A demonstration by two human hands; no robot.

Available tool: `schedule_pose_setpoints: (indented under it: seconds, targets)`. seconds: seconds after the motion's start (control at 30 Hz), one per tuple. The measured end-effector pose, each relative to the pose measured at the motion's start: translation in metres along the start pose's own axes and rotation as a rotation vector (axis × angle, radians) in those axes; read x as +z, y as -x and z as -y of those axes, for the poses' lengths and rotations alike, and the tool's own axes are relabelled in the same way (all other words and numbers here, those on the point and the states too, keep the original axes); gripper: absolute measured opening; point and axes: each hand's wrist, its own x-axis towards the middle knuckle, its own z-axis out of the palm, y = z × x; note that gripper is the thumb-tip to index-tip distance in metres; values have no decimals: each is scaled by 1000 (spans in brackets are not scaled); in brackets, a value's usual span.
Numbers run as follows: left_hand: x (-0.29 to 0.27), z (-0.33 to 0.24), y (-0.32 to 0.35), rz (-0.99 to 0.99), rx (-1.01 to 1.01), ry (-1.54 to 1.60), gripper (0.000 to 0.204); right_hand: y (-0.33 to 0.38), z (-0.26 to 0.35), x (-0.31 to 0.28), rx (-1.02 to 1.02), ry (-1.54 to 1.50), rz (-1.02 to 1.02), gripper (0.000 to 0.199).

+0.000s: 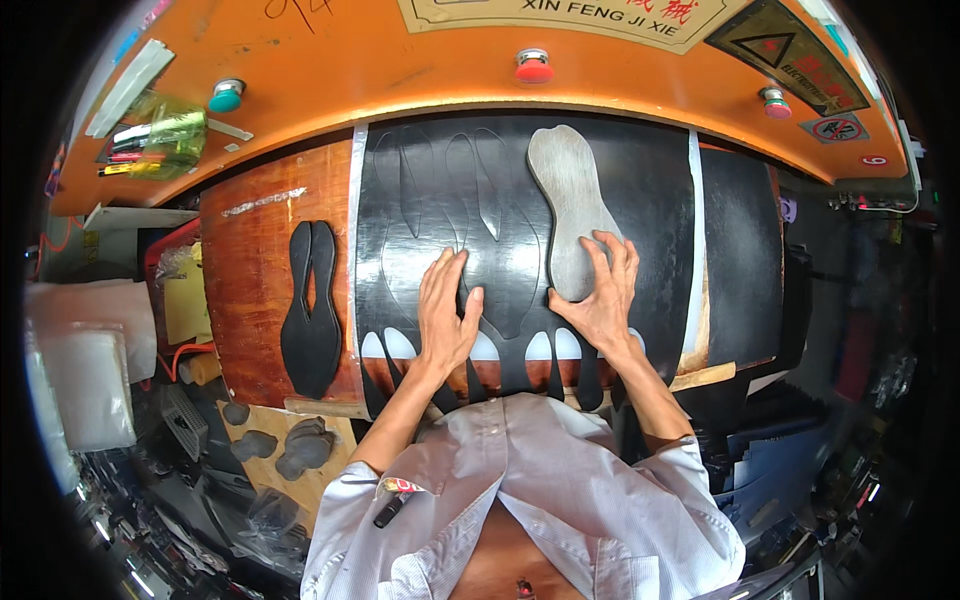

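Note:
A black sheet (650, 200) lies on the bench, with sole-shaped outlines cut into its left and middle part. My left hand (447, 310) rests on the sheet over these outlines, fingers stretched out and holding nothing. A grey, metallic-looking sole-shaped cutting die (566, 180) lies on the sheet to the right of the outlines. My right hand (603, 300) grips its near end, thumb at the left edge and fingers across to the right edge. Left of the sheet, black cut soles (312, 310) lie side by side on the brown board (265, 250).
An orange machine beam (420, 75) with one green and two red buttons spans the far side. Sole-shaped cutouts (538, 347) line the sheet's near edge. Another dark sheet (740, 250) lies right. Clear plastic bags (90, 390) and dark scraps (305, 447) are at the left.

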Motion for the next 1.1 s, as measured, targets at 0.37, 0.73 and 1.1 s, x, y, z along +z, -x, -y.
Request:
schedule_pose_setpoints:
  seconds: [0.37, 0.73, 1.1]
  targets:
    - [14, -10, 89, -295, -22, 224, 15, -53, -48, -14, 43, -172, -160, 56]
    - [44, 9, -52, -250, -157, -105, 23, -199, -130, -134, 29, -569, -892, 23]
    - [40, -4, -161, -263, -107, -154, 43, -144, -191, -114, 258, -334, -550, 25]
